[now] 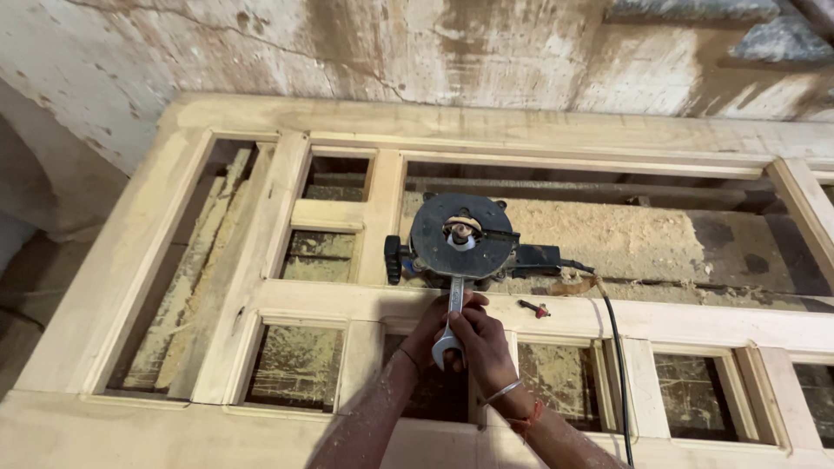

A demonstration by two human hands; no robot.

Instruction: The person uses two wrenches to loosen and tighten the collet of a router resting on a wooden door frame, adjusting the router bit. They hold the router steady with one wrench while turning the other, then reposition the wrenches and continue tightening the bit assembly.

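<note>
Both hands, left [432, 330] and right [480, 340], are gripping a spanner [451, 323] fitted to an upturned router [461, 236] lying on a door frame [287, 300].

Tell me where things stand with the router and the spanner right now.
Looks done: the router lies base-up on the wooden door frame, its bit area exposed, cord attached. In hand: both hands, left hand and right hand, hold the spanner, its far end reaching the collet. Left: whether the nut has turned cannot be told; a small red-tipped piece lies beside on the rail.
</note>
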